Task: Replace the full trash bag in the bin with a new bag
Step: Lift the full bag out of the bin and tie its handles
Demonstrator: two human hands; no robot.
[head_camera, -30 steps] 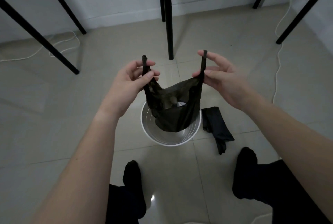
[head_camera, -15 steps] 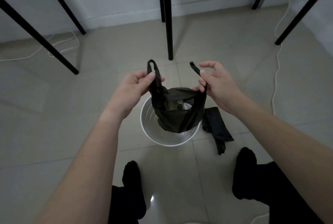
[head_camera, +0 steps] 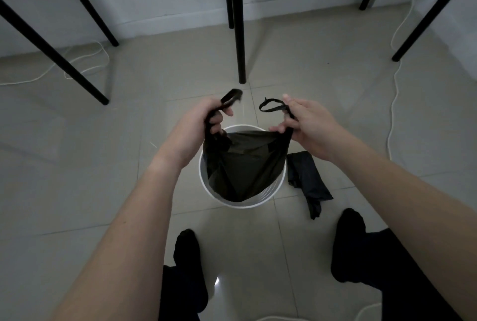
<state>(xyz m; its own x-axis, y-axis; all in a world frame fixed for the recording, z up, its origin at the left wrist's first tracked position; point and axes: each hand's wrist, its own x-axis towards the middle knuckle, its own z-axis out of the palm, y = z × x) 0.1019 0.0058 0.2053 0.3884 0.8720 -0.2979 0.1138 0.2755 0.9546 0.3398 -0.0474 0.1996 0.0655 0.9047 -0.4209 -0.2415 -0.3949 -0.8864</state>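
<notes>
A full black trash bag (head_camera: 245,165) hangs over the round white bin (head_camera: 240,203) on the tiled floor. My left hand (head_camera: 201,127) grips the bag's left handle, whose loop sticks up past my fingers. My right hand (head_camera: 307,127) pinches the right handle, and its loop points toward the left hand. The bag's mouth is drawn nearly closed between both hands. A folded dark new bag (head_camera: 307,181) lies flat on the floor just right of the bin.
Black table legs (head_camera: 238,36) stand on the floor beyond the bin, with more slanted legs at left and right. White cables (head_camera: 393,103) run along the floor on both sides. My feet in black socks (head_camera: 187,248) stand near the bin.
Both hands have dropped lower and drawn closer together with the handles. The bag's mouth has narrowed, hiding the contents that showed before.
</notes>
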